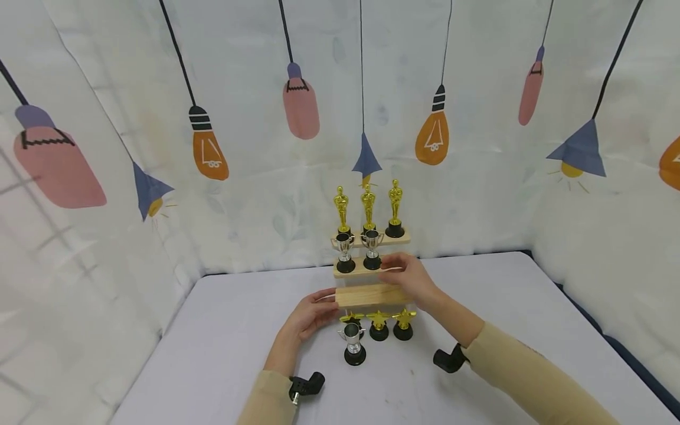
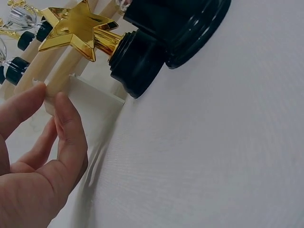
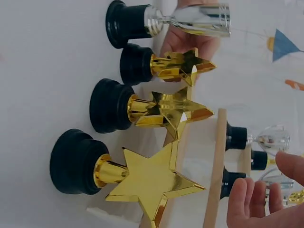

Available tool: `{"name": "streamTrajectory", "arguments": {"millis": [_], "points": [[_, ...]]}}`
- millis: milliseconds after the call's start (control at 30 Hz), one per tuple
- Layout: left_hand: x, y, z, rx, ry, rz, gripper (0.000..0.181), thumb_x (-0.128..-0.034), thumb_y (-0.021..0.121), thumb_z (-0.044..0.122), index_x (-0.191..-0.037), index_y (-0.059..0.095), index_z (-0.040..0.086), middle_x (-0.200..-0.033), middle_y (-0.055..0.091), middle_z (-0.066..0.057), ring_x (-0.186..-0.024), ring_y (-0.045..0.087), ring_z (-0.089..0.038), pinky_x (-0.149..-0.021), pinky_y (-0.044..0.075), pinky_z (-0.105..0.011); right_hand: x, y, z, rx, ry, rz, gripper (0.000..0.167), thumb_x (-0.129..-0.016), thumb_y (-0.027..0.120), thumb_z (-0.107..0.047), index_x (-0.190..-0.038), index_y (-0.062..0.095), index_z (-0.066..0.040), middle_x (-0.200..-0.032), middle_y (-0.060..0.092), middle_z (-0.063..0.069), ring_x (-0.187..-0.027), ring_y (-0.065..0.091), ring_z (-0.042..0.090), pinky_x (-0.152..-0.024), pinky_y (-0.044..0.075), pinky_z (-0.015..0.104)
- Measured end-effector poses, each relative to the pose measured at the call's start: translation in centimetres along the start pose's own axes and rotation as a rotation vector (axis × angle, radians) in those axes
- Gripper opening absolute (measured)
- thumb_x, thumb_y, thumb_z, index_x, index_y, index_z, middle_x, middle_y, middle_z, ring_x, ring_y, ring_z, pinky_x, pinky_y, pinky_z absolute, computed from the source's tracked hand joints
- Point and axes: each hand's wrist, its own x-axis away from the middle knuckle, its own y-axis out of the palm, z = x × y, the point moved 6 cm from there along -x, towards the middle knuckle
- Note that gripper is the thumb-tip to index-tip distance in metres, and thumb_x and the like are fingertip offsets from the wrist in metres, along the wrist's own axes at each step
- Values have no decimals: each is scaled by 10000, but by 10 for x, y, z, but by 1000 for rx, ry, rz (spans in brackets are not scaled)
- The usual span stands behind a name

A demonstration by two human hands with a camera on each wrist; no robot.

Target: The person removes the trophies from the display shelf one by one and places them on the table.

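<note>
My left hand (image 1: pixel 312 316) pinches the left end of the lowest wooden shelf board (image 1: pixel 366 296) between thumb and fingertips; the left wrist view shows this grip on the board end (image 2: pixel 58 83). My right hand (image 1: pixel 409 277) is at the right end of the middle shelf (image 1: pixel 345 274), fingers bent and parted, close beside a silver trophy cup (image 1: pixel 372 251). In the right wrist view nothing shows held in that hand (image 3: pixel 266 204); whether a fingertip touches the cup is unclear. A second silver cup (image 1: pixel 344 252) stands left of it on the middle shelf.
Three gold figure trophies, one at the right (image 1: pixel 395 209), stand on the top shelf (image 1: pixel 406 237). Before the rack, three gold star trophies, one in the middle (image 1: pixel 379 326), and a silver cup (image 1: pixel 353 342) stand on the white table (image 1: pixel 239 336). A printed curtain (image 1: pixel 249 195) hangs behind.
</note>
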Motion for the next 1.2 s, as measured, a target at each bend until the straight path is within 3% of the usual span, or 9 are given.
{"name": "streamTrajectory", "arguments": {"millis": [300,700,1200], "points": [[-3,2,-1,27,4,-22,571,-978,610,-25,-1502,393,-96,-1245,613,-170,-987,662,-184,-876,564,-325,-20,-5,5,-28,30,74,430,-961,717,-62,-1336,543,58,-1312,565,234,-1223,564,375,-1032,474,472],[-5,4,0,1,1,40,570,-962,659,-25,-1478,430,-100,-1255,581,-209,-993,645,-216,-870,571,-339,-37,-1,8,-108,36,89,485,-943,719,-10,-1371,521,103,-1320,562,258,-1194,584,383,-1009,505,477],[-5,4,-3,21,3,25,596,-973,654,-19,-1501,391,-105,-1261,583,-203,-994,653,-202,-850,575,-316,-48,7,12,-48,30,143,426,-933,741,-36,-1319,592,63,-1271,602,222,-1176,586,357,-975,517,452]]}}
